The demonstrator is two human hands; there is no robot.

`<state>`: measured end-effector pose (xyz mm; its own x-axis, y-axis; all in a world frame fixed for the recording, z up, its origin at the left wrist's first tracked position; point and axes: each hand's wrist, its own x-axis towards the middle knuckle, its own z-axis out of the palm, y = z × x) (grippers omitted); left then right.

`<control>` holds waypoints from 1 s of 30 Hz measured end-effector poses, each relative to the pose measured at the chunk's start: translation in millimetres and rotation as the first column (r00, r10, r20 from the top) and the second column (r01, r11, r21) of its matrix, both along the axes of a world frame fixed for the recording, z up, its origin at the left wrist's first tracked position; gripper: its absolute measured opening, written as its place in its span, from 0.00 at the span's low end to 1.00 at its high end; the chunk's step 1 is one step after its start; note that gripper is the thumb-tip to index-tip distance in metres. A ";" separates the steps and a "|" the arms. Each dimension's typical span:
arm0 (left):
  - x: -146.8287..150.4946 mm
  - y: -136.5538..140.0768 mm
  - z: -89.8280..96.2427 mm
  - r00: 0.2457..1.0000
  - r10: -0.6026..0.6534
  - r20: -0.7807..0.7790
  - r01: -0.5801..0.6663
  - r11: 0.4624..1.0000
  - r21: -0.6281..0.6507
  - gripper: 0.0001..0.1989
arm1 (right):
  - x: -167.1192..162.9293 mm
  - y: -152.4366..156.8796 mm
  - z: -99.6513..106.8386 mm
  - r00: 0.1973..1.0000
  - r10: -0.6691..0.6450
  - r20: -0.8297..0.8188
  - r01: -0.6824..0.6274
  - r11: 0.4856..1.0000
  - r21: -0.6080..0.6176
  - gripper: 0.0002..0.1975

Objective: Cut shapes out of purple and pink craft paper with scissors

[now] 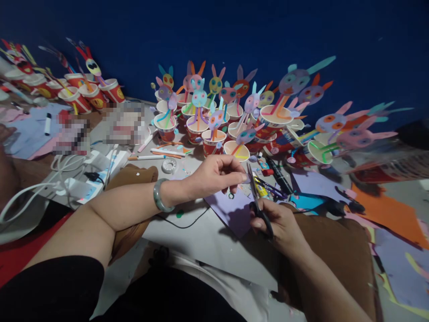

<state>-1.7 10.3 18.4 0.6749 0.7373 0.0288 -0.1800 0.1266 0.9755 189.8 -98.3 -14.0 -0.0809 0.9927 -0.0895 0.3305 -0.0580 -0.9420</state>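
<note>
The wall (214,27) across the top is deep blue. Mid-frame, red-patterned paper cups (213,146) have cream insides. Right of centre, the scissors (256,201) have black handles; a lilac sheet (231,211) is below centre, an orange sheet (390,214) at far right. The bangle (157,197), left of centre, is mottled grey-green.

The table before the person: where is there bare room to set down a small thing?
Bare tabletop lies between the left forearm, the purple sheet and the person's lap; a thin black cable crosses its far part. Beyond the left hand it is crowded: cups with paper figures stand close together.
</note>
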 end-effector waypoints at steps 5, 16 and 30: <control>-0.2 1.2 2.7 0.999 0.021 -0.038 -0.021 1.000 0.004 0.08 | 3.0 -1.5 -4.3 0.998 -0.049 -0.030 0.049 0.998 0.033 0.25; -13.4 34.4 16.9 0.997 0.014 -0.075 -0.004 0.991 0.136 0.05 | 3.7 2.7 6.4 0.805 0.528 0.272 -0.590 0.765 0.260 0.24; -30.8 58.7 -5.6 0.200 -0.427 -0.882 0.719 0.675 -0.164 0.09 | 17.8 15.3 -20.5 0.831 -0.271 0.487 -0.233 0.625 0.745 0.12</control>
